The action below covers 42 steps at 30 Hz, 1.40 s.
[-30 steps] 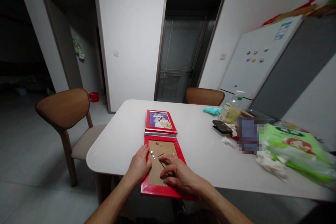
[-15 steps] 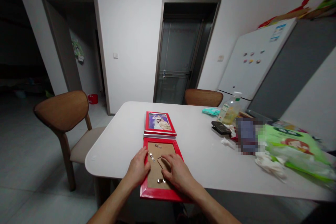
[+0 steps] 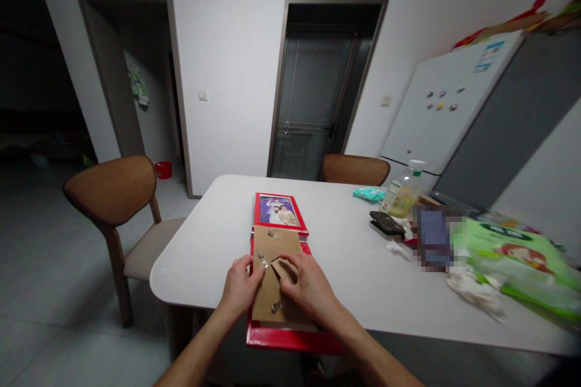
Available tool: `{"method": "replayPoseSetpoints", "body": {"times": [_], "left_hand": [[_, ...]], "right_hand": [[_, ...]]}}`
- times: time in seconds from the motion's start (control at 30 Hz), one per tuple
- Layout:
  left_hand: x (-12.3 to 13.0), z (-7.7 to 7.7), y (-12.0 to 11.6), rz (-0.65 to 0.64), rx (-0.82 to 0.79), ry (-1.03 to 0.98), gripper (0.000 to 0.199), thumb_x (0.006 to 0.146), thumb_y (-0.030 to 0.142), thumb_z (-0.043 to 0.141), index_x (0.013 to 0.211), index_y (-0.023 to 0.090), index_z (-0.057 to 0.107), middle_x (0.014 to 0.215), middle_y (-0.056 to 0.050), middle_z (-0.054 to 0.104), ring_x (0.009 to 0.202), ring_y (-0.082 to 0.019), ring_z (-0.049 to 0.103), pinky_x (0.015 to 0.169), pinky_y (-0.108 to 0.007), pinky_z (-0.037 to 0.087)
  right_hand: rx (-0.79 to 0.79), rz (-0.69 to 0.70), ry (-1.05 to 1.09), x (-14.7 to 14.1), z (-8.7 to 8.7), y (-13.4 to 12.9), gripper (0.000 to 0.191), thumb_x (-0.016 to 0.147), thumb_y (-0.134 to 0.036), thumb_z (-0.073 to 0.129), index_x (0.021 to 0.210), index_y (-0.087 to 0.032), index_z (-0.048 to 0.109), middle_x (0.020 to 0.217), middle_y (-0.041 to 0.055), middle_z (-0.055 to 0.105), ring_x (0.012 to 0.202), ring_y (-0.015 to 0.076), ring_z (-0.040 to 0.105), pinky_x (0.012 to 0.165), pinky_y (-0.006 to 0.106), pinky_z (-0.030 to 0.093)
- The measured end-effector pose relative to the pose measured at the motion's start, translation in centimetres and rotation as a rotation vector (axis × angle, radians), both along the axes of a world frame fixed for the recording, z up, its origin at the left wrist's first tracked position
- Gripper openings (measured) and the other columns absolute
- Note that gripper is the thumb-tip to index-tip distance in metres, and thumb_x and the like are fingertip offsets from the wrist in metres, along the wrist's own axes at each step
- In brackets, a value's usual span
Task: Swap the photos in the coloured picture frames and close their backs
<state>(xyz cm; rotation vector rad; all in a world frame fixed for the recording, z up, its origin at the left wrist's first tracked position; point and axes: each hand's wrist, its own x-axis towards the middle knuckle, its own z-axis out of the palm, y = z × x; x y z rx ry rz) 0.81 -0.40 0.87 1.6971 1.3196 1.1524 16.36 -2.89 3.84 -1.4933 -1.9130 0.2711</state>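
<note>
A brown backing board with several small metal fittings on it is raised above a red picture frame at the table's front edge. My left hand grips the board's left edge, thumb on top. Near the middle, my right hand is closed with fingertips on the cut flap in the board. The board covers most of the frame's opening, so what lies inside is hidden. Just beyond, another red frame with a photo lies face up on a small stack of frames.
The white table holds a clear bottle, a black wallet-like item, crumpled tissues, a teal packet and a green tissue pack on the right. Wooden chairs stand left and behind.
The backing board has come up out of the red frame, its far end now overlapping the near edge of the stacked frames. Both hands have moved with it.
</note>
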Motion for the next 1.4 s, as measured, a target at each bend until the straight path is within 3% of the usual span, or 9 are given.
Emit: {"method": "replayPoseSetpoints", "body": {"times": [0.13,0.37,0.63,0.77,0.9,1.03,1.17,1.27,1.4], "left_hand": [[-1.5,-0.5,0.4,0.058,-0.107,-0.135,0.032,0.071,0.046,0.04,0.067,0.017,0.051,0.06,0.001,0.059,0.056,-0.015,0.056,0.052,-0.025,0.043],[-7.9,-0.5,1.3,0.173,-0.216,-0.173,0.035,0.061,0.051,0.048,0.064,0.016,0.052,0.05,0.004,0.054,0.046,-0.013,0.051,0.044,-0.022,0.038],[-11.8,-0.9,3.7,0.29,-0.19,0.088,0.023,0.062,0.04,0.051,0.06,0.017,0.051,0.049,0.004,0.052,0.05,-0.016,0.052,0.045,-0.022,0.035],[-12.3,-0.2,3.8,0.36,-0.103,0.252,0.024,0.059,0.029,0.057,0.08,0.016,0.055,0.065,-0.001,0.058,0.068,-0.022,0.057,0.06,-0.028,0.04],[-9.5,1.1,2.4,0.32,0.015,0.33,0.035,0.063,0.021,0.055,0.097,0.014,0.052,0.1,-0.01,0.056,0.096,-0.024,0.05,0.082,-0.033,0.036],[-2.7,2.4,-0.8,0.099,0.086,0.324,0.04,0.067,0.025,0.057,0.105,0.021,0.05,0.11,-0.004,0.054,0.102,-0.018,0.049,0.088,-0.028,0.036],[3.7,3.2,-4.3,-0.26,0.205,0.289,0.068,0.058,0.03,0.067,0.119,0.019,0.039,0.13,-0.01,0.036,0.117,-0.025,0.034,0.097,-0.038,0.03],[5.8,3.6,-5.5,-0.326,0.338,0.317,0.064,0.061,0.026,0.063,0.119,0.019,0.039,0.129,-0.01,0.037,0.116,-0.025,0.035,0.097,-0.041,0.031],[5.1,4.4,-5.6,-0.308,0.49,0.307,0.049,0.067,0.016,0.05,0.115,0.019,0.041,0.117,-0.007,0.049,0.107,-0.021,0.044,0.093,-0.037,0.037]], "right_hand": [[-0.025,0.056,0.073,0.2,0.4,0.0,0.036,0.067,-0.025,0.051,0.102,-0.018,0.054,0.096,0.0062,0.057,0.087,0.017,0.052,0.079,0.03,0.04],[-0.168,-0.236,-0.185,5.1,-2.3,1.2,0.042,0.07,-0.029,0.046,0.109,-0.012,0.051,0.096,0.0115,0.057,0.088,0.0209,0.053,0.078,0.031,0.038],[-0.255,-0.298,-0.207,6.4,-3.4,2.2,0.048,0.065,-0.017,0.043,0.113,-0.011,0.045,0.095,0.0127,0.061,0.084,0.021,0.056,0.072,0.028,0.038],[-0.308,-0.309,0.056,6.8,-3.0,2.4,0.053,0.063,-0.017,0.042,0.116,-0.012,0.041,0.085,0.0089,0.063,0.072,0.018,0.058,0.066,0.027,0.041],[-0.474,-0.125,0.634,6.3,-1.8,1.7,0.066,0.064,-0.016,0.036,0.128,-0.014,0.019,0.083,0.0063,0.064,0.06,0.0156,0.06,0.056,0.027,0.045],[-0.554,-0.027,0.991,5.3,0.1,0.7,0.075,0.066,-0.02,0.039,0.132,-0.018,0.002,0.083,0.0046,0.065,0.061,0.0168,0.062,0.057,0.03,0.048],[-0.498,0.02,1.094,4.6,1.5,0.2,0.079,0.064,-0.018,0.048,0.131,-0.022,0.008,0.077,0.0013,0.065,0.059,0.0164,0.061,0.06,0.031,0.048],[-0.476,0.015,1.104,4.5,1.8,0.2,0.079,0.063,-0.019,0.054,0.131,-0.021,0.012,0.075,0.0015,0.065,0.057,0.0151,0.06,0.059,0.03,0.048],[-0.45,-0.011,1.022,5.1,1.1,0.6,0.077,0.061,-0.023,0.059,0.128,-0.017,0.022,0.067,-0.0007,0.062,0.052,0.0115,0.057,0.052,0.024,0.046]]}}
